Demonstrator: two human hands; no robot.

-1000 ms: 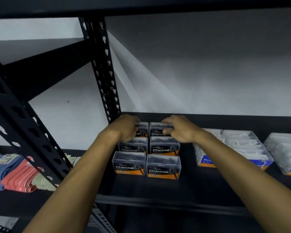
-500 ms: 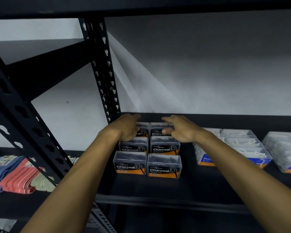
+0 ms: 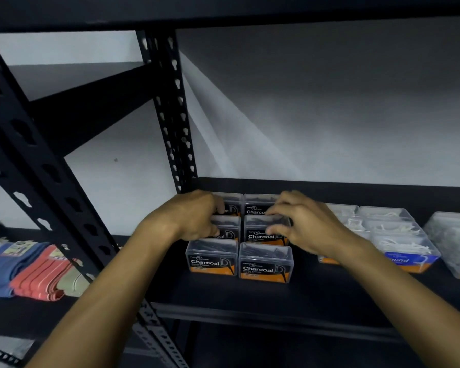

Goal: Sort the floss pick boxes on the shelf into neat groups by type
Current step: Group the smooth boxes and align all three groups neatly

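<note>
Several clear Charcoal floss pick boxes with black-and-orange labels stand in two columns on the black shelf (image 3: 250, 301). The front pair (image 3: 210, 257) sits free of my hands. My left hand (image 3: 191, 216) curls around the middle-left box, mostly hiding it. My right hand (image 3: 306, 224) holds the middle-right box (image 3: 260, 229), fingers over its top and thumb on its front. The back pair (image 3: 258, 204) shows behind my fingers. To the right lies a group of clear boxes of white picks with blue-and-orange labels (image 3: 401, 248).
A black perforated upright (image 3: 170, 115) rises just left of the charcoal boxes. Another clear box (image 3: 454, 243) sits at the far right edge. Folded blue, red and beige packs (image 3: 32, 269) lie on the neighbouring shelf to the left. A shelf board hangs overhead.
Both hands have drawn back toward me from the back pair of charcoal boxes onto the middle pair. The boxes stay in their columns.
</note>
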